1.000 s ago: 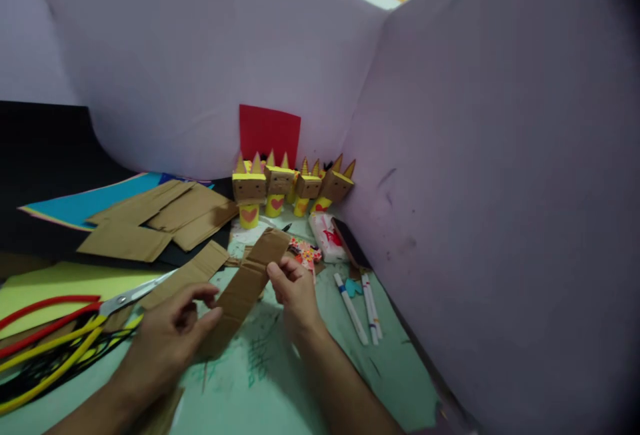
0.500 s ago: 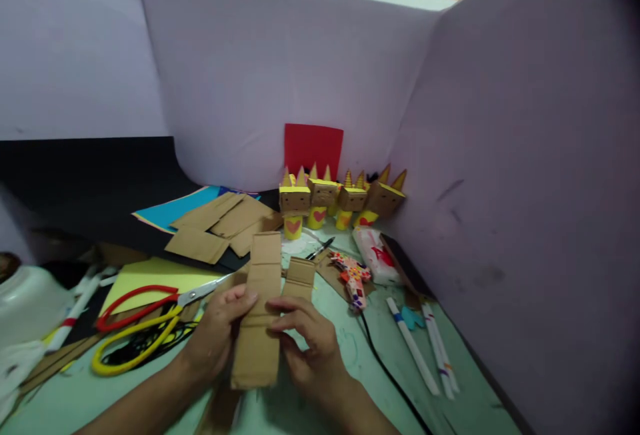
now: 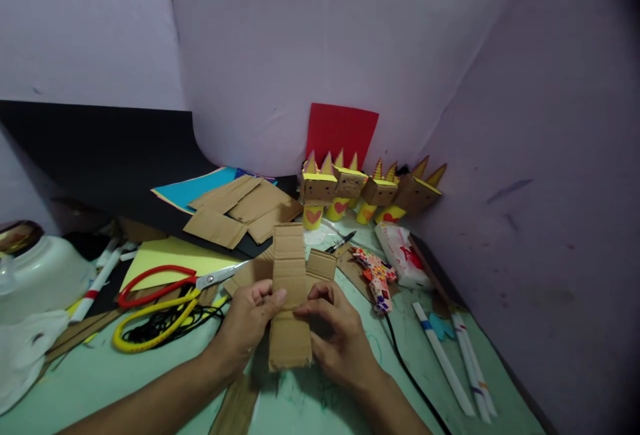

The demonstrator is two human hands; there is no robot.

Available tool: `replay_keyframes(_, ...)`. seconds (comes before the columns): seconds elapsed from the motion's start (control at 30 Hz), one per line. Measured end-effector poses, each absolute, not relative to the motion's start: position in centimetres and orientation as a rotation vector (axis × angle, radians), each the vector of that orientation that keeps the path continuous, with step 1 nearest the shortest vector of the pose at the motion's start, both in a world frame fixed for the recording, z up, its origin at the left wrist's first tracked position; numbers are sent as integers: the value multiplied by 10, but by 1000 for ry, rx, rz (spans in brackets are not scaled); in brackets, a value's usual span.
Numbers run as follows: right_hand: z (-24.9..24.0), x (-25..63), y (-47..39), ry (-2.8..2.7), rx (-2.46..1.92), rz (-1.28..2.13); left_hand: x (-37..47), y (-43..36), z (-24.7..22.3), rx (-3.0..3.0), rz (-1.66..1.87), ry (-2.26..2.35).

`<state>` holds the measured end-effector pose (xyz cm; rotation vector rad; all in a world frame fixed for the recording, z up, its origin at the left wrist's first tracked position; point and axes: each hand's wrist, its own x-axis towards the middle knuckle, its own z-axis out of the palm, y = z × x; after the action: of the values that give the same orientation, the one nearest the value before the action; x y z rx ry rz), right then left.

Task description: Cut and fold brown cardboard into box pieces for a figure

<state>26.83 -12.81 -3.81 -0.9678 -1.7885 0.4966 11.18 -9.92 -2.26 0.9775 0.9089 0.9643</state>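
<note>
A long brown cardboard strip (image 3: 289, 268) with several crosswise creases is held up over the table, its far end tilted away from me. My left hand (image 3: 247, 325) grips its left edge, the thumb lying on top. At the right edge, my right hand (image 3: 345, 338) pinches the strip near a fold, its fingers curled. Behind the strip lies a smaller creased cardboard piece (image 3: 321, 264), partly covered. Another narrow cardboard strip (image 3: 234, 408) lies beneath my left forearm. Left of my hands are large scissors (image 3: 200, 281) with one red and one yellow handle.
Cardboard pieces (image 3: 215, 227) lie on black paper at the back left. Several horned cardboard figures (image 3: 320, 188) stand behind, before a red sheet (image 3: 341, 131). At right are a floral-patterned glue gun (image 3: 375, 275) with a black cord, a white packet (image 3: 403, 255) and white markers (image 3: 443, 358).
The camera view has tilted down and turned left, so the table things sit further right and higher. Both hands keep hold of the cardboard strip; the right fingers have shifted slightly.
</note>
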Motion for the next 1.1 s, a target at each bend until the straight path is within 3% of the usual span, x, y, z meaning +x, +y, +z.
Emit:
replay_keyframes(0.77,-35,274,-129,-1724,-967,628,106,-99,-20,1159,924,971)
replay_keyframes(1.1,-29,273,-130,-1857,-950,436,110,-98,-18,1056,899,863)
